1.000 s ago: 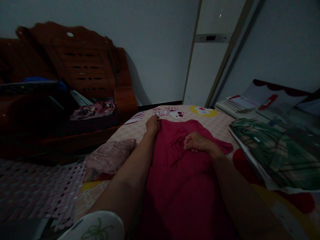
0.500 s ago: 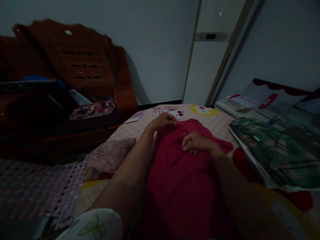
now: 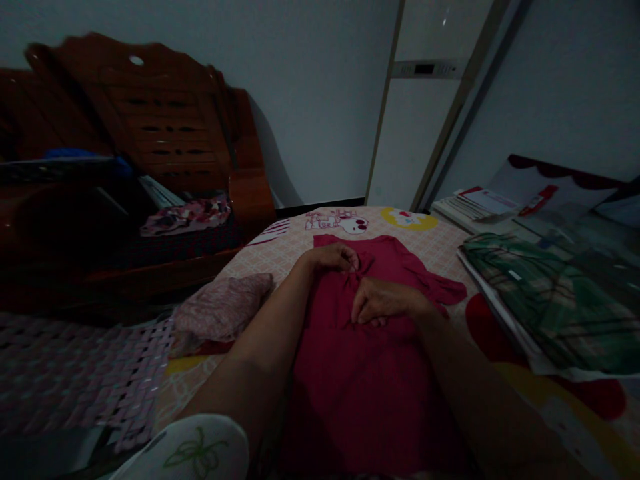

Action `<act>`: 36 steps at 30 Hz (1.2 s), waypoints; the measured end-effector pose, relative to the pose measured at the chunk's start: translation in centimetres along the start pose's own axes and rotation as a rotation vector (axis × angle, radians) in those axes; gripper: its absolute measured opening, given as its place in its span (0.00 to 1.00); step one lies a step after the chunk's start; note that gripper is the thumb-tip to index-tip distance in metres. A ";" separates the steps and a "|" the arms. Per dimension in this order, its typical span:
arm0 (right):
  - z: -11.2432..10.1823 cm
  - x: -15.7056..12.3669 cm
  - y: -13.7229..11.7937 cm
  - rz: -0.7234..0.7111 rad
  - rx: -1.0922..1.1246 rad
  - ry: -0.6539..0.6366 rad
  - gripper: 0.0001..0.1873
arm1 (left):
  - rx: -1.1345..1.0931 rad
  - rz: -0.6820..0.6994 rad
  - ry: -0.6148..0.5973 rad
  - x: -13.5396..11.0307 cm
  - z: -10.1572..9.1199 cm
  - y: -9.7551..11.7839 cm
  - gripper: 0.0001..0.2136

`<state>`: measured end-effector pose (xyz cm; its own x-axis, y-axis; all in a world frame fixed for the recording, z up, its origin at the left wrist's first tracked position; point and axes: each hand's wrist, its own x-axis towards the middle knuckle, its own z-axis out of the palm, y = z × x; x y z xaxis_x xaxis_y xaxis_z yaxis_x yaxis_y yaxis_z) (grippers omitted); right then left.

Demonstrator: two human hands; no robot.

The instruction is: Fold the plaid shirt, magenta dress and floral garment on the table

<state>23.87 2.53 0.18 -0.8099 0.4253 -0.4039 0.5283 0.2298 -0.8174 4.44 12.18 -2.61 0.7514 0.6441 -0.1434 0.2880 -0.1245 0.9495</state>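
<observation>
A dark pink garment (image 3: pixel 370 393) with a short sleeve showing at the right lies spread on the patterned bed cover (image 3: pixel 280 260). Near its upper part, my left hand (image 3: pixel 336 257) pinches a gathered bit of the cloth. Just below and to the right, my right hand (image 3: pixel 376 301) is closed on the same garment, knuckles up, its fingertips partly hidden. Creases run through the fabric between the two hands. A crumpled pinkish patterned cloth (image 3: pixel 225 310) rests to the left of my left forearm.
A folded green plaid garment (image 3: pixel 545 293) lies at the right, beside stacked papers (image 3: pixel 480 203). To the left stand a carved wooden chair (image 3: pixel 150 127) holding several things and a woven pink surface (image 3: pixel 85 373). A tall white cabinet-like unit (image 3: pixel 420 140) stands behind.
My left hand has come down and slightly right onto the cloth. My right hand has shifted a little down and left and turned knuckles up. The garment's top edge now lies flatter.
</observation>
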 end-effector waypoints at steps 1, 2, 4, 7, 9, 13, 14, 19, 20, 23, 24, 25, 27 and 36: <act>0.2 0.1 -0.3 -0.013 -0.015 0.013 0.13 | 0.003 0.000 0.008 -0.1 -0.1 -0.1 0.07; 0.5 0.2 -0.5 -0.029 -0.032 0.026 0.14 | 0.010 -0.001 0.009 -0.2 -0.1 -0.1 0.07; 0.9 0.6 -0.7 -0.059 -0.073 0.039 0.15 | 0.020 0.003 0.009 -0.2 -0.1 -0.3 0.08; 1.3 1.2 -0.6 -0.093 -0.122 0.002 0.14 | 0.011 0.016 0.009 -0.1 -0.1 -0.6 0.08; 1.4 1.5 -0.3 -0.098 -0.132 -0.021 0.12 | -0.002 0.015 0.007 0.0 -0.1 -0.6 0.08; 1.3 1.5 -0.2 -0.096 -0.128 -0.029 0.09 | -0.011 0.016 0.005 -0.1 -0.2 -0.6 0.08; 1.1 1.3 -0.3 -0.096 -0.131 -0.029 0.08 | -0.012 0.017 0.005 -0.1 -0.2 -0.6 0.08; -0.1 0.0 -0.4 -0.058 -0.207 -0.015 0.07 | -0.047 0.014 0.020 0.0 -0.1 -0.7 0.08; -0.2 -0.1 -0.4 -0.043 -0.227 -0.016 0.07 | -0.058 0.014 0.025 0.0 -0.1 -0.7 0.08; -0.3 -0.3 -0.2 0.020 -0.239 -0.042 0.07 | -0.098 0.017 0.047 0.0 0.1 -0.6 0.07; -0.3 -0.4 -0.1 0.047 -0.217 -0.052 0.07 | -0.110 0.017 0.057 0.0 0.2 -0.5 0.07; -0.4 -0.4 0.0 0.071 -0.179 -0.052 0.06 | -0.121 0.017 0.070 0.0 0.2 -0.5 0.07; -0.7 -0.5 0.4 0.087 -0.071 0.022 0.05 | -0.138 0.013 0.099 0.0 0.3 -0.5 0.07; -2.3 1.6 3.5 0.145 0.325 1.128 0.10 | -0.210 0.046 0.060 -0.2 -0.3 -1.0 0.07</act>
<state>25.01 6.03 -2.37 0.0208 0.9988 -0.0438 0.3752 -0.0484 -0.9257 3.79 12.38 -3.47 0.7223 0.6860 -0.0875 0.1194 0.0010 0.9928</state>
